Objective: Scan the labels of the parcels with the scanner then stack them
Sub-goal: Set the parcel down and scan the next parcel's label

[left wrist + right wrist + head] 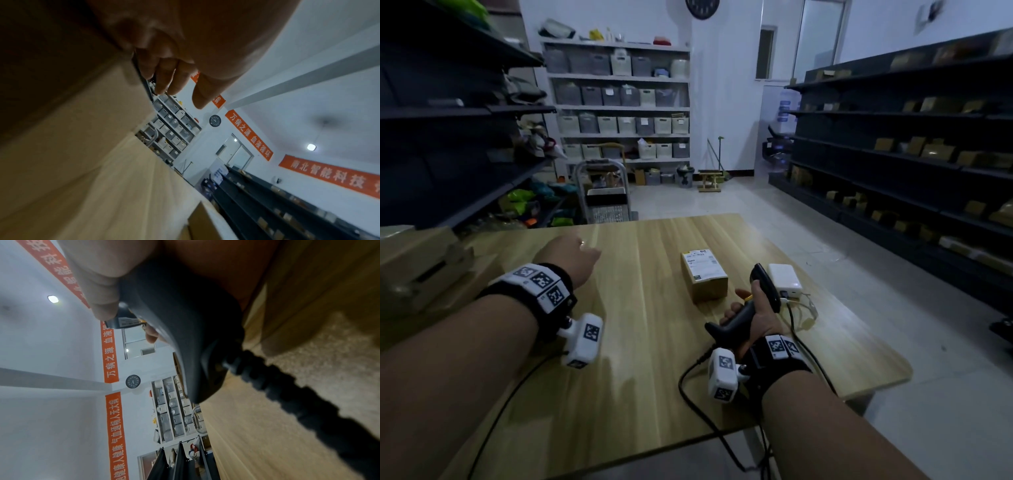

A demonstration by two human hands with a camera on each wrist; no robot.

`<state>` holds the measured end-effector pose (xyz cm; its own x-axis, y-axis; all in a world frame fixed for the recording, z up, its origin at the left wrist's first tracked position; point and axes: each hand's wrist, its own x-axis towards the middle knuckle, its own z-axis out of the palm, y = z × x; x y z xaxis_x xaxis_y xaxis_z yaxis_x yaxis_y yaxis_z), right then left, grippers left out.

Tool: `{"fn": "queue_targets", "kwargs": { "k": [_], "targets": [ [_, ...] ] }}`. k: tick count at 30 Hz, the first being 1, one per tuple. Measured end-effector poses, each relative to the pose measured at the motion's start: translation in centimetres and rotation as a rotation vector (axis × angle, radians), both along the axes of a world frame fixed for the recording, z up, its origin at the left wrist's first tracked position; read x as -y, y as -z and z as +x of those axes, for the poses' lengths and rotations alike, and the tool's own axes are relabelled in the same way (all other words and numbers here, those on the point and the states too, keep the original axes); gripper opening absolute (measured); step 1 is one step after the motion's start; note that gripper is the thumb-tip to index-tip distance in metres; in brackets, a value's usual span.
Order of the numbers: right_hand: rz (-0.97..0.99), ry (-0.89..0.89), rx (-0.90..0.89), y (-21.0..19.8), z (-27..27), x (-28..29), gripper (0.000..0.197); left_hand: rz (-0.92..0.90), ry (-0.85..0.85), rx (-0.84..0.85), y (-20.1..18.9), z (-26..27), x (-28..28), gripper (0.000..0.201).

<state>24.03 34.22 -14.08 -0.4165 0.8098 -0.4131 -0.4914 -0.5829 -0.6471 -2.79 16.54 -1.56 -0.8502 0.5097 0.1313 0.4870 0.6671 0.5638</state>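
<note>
A small cardboard parcel (703, 275) with a white label on top lies in the middle of the wooden table (647, 359). It shows again low in the left wrist view, as the parcel (202, 222). My right hand (748, 308) grips the black scanner (765, 284) by its handle, just right of the parcel, with its head pointing away from me. In the right wrist view my fingers (102, 288) wrap the scanner handle (180, 321). My left hand (585, 251) hovers over the table's left part, fingers (170, 78) loosely curled and holding nothing.
Larger cardboard boxes (421, 267) sit at the table's left edge. A white power box (784, 275) and clear glasses (804, 311) lie behind the scanner. The scanner cable (702, 404) trails over the front edge. Dark shelving stands on both sides, and a cart (606, 195) behind the table.
</note>
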Motion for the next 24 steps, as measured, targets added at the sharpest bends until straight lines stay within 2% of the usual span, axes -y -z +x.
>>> {"fn": "queue_targets", "kwargs": {
  "k": [3,8,14,22,24],
  "targets": [
    [-0.003,-0.011,-0.023,0.2,0.2,0.0,0.051,-0.220,0.018,-0.134,1.1,-0.3,0.3,0.062],
    [0.001,-0.032,-0.063,-0.3,0.4,0.5,0.046,-0.375,0.084,-0.183,1.6,-0.7,-0.6,0.044],
    [0.008,-0.026,-0.081,-0.9,0.4,1.0,0.043,-0.442,0.057,-0.245,1.4,-1.0,-0.9,0.036],
    [0.013,-0.024,-0.087,-0.8,0.3,0.9,0.044,-0.384,0.021,-0.232,1.5,-0.9,-0.7,0.027],
    [0.016,-0.024,-0.085,-0.7,0.3,0.9,0.044,-0.375,0.033,-0.241,1.0,-0.3,-0.9,0.030]
  ]
}}
